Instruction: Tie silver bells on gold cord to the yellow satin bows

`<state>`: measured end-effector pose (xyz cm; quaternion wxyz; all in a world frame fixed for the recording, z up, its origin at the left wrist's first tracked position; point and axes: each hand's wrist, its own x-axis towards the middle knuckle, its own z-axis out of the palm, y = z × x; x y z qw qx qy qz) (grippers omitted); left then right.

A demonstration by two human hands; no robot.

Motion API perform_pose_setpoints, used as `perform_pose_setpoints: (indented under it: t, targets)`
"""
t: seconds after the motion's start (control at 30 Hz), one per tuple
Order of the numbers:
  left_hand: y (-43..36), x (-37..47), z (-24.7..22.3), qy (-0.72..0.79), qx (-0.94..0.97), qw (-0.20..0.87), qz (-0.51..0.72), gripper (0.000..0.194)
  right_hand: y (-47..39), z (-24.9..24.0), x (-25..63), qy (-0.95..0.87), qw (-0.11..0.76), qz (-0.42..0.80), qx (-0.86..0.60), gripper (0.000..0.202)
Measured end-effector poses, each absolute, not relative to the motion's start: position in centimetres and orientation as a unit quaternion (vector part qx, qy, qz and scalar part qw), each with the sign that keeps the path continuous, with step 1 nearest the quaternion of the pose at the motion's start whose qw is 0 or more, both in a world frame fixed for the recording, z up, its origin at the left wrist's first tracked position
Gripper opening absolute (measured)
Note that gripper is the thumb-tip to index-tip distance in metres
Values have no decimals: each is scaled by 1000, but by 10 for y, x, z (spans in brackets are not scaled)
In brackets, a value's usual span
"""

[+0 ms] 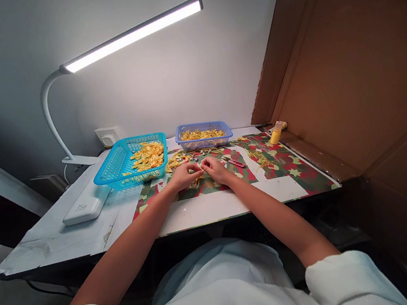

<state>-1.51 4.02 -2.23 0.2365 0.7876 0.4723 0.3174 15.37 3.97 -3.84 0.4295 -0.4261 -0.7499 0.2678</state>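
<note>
Over the camouflage-patterned sheet, my left hand (185, 176) and my right hand (215, 169) meet fingertip to fingertip. Both are pinched around something small and pale, too tiny to make out. A bit of golden material (197, 183) shows just below the fingertips. Yellow ribbon-like pieces (175, 161) lie beyond my left hand, with small silvery bits (194, 159) beside them. To the right of my right hand rest pink-handled snips (233, 161) and a heap of thin gold strands (260, 158).
A blue basket (111, 168) of yellow pieces stands at the left, a purple basket (205, 142) of golden pieces at the back. A white power bank (86, 206) lies at left, a yellow bottle (276, 133) at right. A lamp (133, 35) hangs above; cardboard (348, 65) walls the right.
</note>
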Motion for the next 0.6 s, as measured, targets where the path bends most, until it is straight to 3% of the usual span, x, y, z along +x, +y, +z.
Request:
perform_pose_setpoints:
  t: [0.37,0.6]
  targets:
    - [40,-14,-21,481,766,248,348,31,36,-29,160,-751,367,274,-475,15]
    - [40,-15,-21,479,752,296,342,30,31,-23,163,-715,319,226,-580,30]
